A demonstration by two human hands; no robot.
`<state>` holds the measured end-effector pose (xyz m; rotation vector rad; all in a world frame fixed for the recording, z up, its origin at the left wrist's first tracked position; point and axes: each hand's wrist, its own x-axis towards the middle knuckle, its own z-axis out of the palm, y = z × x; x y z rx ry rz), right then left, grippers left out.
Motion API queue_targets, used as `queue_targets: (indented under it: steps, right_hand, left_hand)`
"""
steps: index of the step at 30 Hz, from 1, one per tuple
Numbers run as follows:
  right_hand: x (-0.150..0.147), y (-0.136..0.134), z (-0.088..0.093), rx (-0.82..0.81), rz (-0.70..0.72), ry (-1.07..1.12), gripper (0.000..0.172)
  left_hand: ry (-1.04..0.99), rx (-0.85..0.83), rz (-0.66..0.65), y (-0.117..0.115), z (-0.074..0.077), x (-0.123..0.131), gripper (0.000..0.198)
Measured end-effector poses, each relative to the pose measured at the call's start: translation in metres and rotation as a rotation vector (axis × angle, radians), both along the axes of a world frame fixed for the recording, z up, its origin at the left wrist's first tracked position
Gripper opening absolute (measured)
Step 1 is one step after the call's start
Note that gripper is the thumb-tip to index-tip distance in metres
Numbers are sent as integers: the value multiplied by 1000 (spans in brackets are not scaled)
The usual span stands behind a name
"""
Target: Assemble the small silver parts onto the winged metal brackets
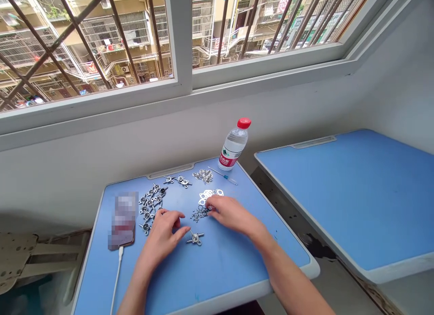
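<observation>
Your left hand (161,238) is the nearer one to the loose metal fitting (195,237) lying on its own on the blue desk (233,279), its long axis running almost crosswise in front of you; your left thumb (185,231) stops just short of it, and the fingers curl loosely on nothing. Your right hand (228,214) sits farther up, its fingertips (210,203) down at a small heap of metal bits (199,214), and I can't tell whether they're pinching a piece. The fitting looks like a dull silver cross with a round middle and short arms.

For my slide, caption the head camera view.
Left hand and right hand among small metal fittings on a blue desk.
</observation>
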<state>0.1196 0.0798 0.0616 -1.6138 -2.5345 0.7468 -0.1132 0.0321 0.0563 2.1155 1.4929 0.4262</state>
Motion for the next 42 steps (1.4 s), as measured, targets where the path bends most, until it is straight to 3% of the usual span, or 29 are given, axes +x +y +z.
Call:
queue_targets:
  steps: [29, 42]
  right_hand:
    - [-8, -2, -6, 49, 10, -112, 23]
    - [-5, -7, -6, 31, 74, 9, 13]
  left_hand:
    - [28, 52, -42, -1, -5, 2, 7]
    - [31, 60, -47, -2, -5, 3, 7]
